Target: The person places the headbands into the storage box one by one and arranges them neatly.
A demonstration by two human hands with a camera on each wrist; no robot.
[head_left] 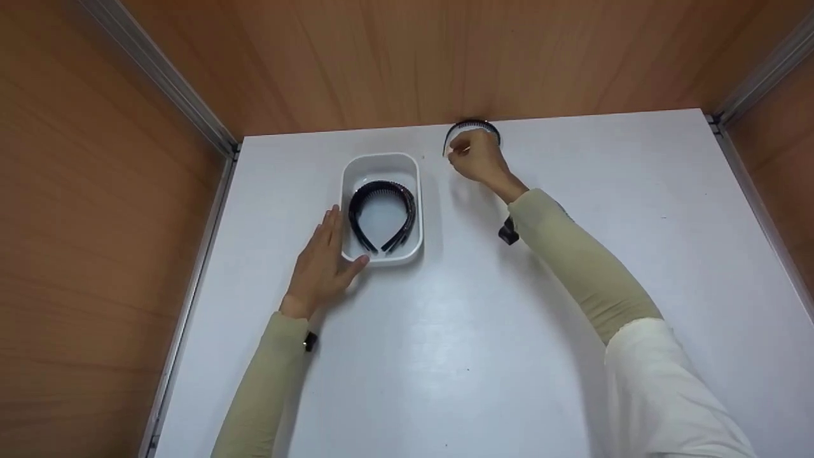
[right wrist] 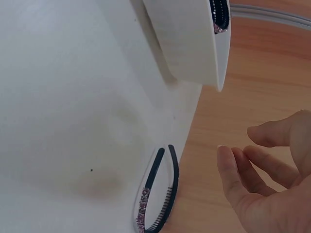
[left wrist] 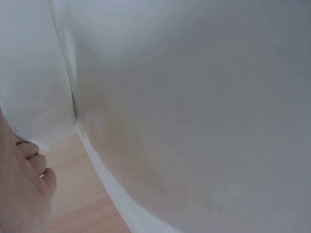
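A white rectangular container (head_left: 420, 203) stands left of centre, with dark toothed headbands (head_left: 357, 198) lying in it, overlapping. Along its left side and near corner rests my left hand (head_left: 318, 264), fingers straight and thumb out at the front rim. Near the back edge, a black headband (head_left: 471, 123) lies on the table; the right wrist view shows pink glitter on this headband (right wrist: 144, 206). Over it hovers my right hand (head_left: 478, 158), fingers bent and the thumb apart from them. Nothing shows between those fingers (right wrist: 231, 170) in the right wrist view.
The white table (head_left: 432, 356) meets a wooden panel (head_left: 407, 63) at the back, close behind the loose headband. Another wooden panel (head_left: 95, 242) rises on the left, with a metal rail (head_left: 191, 292) along the table's edge.
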